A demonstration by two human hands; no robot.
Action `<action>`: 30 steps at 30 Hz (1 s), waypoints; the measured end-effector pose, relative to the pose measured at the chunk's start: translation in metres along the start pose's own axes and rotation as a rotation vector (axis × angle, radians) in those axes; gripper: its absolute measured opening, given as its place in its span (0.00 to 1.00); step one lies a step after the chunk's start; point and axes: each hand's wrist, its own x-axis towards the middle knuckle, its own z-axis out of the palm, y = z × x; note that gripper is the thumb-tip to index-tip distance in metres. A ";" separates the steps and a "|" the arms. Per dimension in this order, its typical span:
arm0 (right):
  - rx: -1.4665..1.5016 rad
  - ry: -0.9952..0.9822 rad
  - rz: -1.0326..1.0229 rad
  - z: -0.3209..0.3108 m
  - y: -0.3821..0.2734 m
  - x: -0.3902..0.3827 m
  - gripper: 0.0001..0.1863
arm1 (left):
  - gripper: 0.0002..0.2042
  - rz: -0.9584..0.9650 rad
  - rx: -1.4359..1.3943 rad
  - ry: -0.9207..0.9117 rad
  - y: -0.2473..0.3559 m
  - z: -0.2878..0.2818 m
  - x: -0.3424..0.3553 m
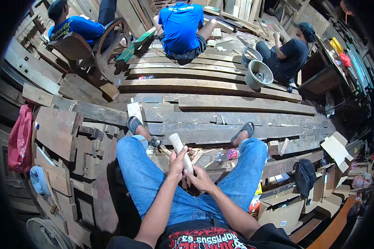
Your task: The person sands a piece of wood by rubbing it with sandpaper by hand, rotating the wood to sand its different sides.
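Observation:
Between my knees I hold a pale, rounded wooden stick (176, 142), tilted with its far end toward the upper left. My left hand (177, 165) is wrapped round its middle. Lower down, my right hand (200, 180) is closed at the stick's near end, thumb along the wood. The fingertips of the right hand are hidden, so I cannot tell if anything else lies in them. Under the stick is my lap in blue jeans (147, 178).
Stacked boards (56, 133) stand at my left beside a red cloth (20, 139). Cardboard boxes (280, 213) and a black cap (304, 177) are at my right. Long planks (245, 104) lie ahead, with two buckets (257, 76) and three seated people beyond.

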 end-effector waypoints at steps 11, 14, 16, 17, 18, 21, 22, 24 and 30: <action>-0.080 0.049 0.294 -0.012 -0.017 0.003 0.27 | 0.16 -0.048 0.037 -0.071 -0.003 -0.002 0.002; -0.057 0.069 0.309 -0.011 -0.009 0.004 0.28 | 0.18 -0.027 -0.043 -0.045 -0.003 0.002 0.000; -0.021 0.058 0.360 -0.010 -0.002 0.004 0.30 | 0.20 -0.080 -0.096 -0.178 -0.007 -0.005 0.007; -0.013 0.087 0.344 -0.009 0.004 0.004 0.32 | 0.20 -0.079 -0.096 -0.178 -0.011 -0.007 0.008; -0.004 0.119 0.331 -0.009 0.008 0.004 0.34 | 0.23 -0.074 -0.024 -0.199 -0.011 -0.005 0.006; 0.101 0.080 0.348 -0.014 0.018 0.008 0.37 | 0.25 -0.069 0.072 -0.231 -0.011 -0.001 0.002; 0.186 0.123 0.422 -0.013 0.005 0.007 0.33 | 0.24 -0.070 0.094 -0.240 -0.011 -0.001 0.001; 0.207 0.129 0.430 -0.014 -0.012 0.008 0.31 | 0.22 -0.044 0.129 -0.214 -0.010 0.000 -0.001; 0.618 0.077 0.338 -0.011 0.031 0.010 0.18 | 0.20 -0.041 0.079 -0.235 -0.005 0.006 -0.003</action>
